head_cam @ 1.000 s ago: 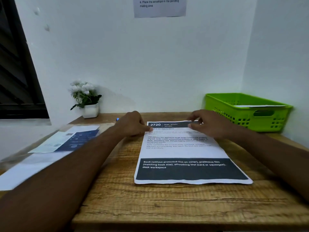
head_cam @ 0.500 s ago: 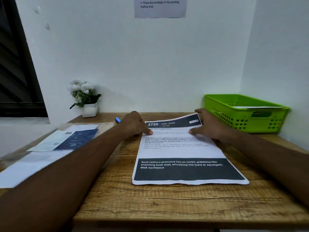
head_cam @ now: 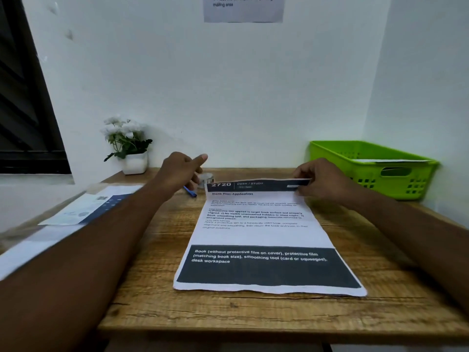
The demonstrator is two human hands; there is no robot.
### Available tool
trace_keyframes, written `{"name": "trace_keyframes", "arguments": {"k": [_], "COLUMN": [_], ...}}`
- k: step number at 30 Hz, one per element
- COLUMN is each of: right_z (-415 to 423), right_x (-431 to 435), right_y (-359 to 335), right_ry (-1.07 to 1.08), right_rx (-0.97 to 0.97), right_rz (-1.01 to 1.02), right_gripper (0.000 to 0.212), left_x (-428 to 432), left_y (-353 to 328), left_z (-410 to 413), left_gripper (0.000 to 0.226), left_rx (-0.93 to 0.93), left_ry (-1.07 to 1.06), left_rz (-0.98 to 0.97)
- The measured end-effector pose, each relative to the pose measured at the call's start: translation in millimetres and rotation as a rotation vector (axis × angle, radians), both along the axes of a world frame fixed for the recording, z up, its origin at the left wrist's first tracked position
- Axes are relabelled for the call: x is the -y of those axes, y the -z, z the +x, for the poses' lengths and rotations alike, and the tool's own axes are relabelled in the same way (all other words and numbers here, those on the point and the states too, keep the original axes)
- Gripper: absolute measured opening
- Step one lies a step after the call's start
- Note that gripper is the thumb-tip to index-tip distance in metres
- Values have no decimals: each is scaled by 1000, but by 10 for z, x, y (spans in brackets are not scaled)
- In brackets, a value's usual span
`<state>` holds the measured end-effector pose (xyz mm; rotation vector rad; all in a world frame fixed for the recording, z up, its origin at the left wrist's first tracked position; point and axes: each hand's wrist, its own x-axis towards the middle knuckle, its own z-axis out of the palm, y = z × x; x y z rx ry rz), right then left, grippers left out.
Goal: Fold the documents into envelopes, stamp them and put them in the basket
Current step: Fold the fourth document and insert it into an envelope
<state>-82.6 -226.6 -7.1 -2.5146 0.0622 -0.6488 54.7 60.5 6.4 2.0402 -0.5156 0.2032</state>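
Observation:
A printed document with dark bands lies on the middle of the wooden desk. My right hand pinches its far right corner and holds the far edge lifted off the desk. My left hand hovers just left of the far left corner, off the paper, thumb stuck out and fingers loosely curled, holding nothing. The green basket stands at the back right with a white envelope in it.
A blue pen and a small pale round object lie by my left hand. Papers and envelopes are spread along the desk's left side. A white flower pot stands at the back left. A note hangs on the wall.
My right hand has taken hold of the document's far right corner and raised the far edge. My left hand has lifted off the far left corner.

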Motion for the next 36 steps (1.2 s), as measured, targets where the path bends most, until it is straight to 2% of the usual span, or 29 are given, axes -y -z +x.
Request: {"name": "trace_keyframes", "arguments": {"k": [5,7,10,12,15,18,24,31,36], "right_z": [-78,-141,-170,-158,-137,-110,-71,-116,-130], "right_x": [-88,-153,-191,-189,-173,-154,-138,-126,-115], "right_y": [-90,-129,-130,-127,-101,-75,-63,-73,-78], "right_ry": [-126,-176,-212,-221,-241,-233,-234,-291,-330], "right_rx": [-123,-200,-295,-305,-324,-334,-373,-420,-417], "right_rz": [-39,-50,-79,-102,-121,-147,-137,-94,-107], "right_gripper": [24,22,33,42,28,28,35,38,58], "left_x": [22,30,67,101,121,123,147,175,167], "left_y": [1,0,10,15,7,3,2,0,21], "left_z": [-28,-42,-75,-96,-133,-147,-135,-194,-218], "left_gripper": [48,43,37,41,53,60,65,47,40], "left_rx": [10,26,44,77,129,144,107,53,-69], "left_ry": [157,245,364,393,436,470,492,496,539], "left_rz": [39,141,390,502,591,691,720,726,695]}}
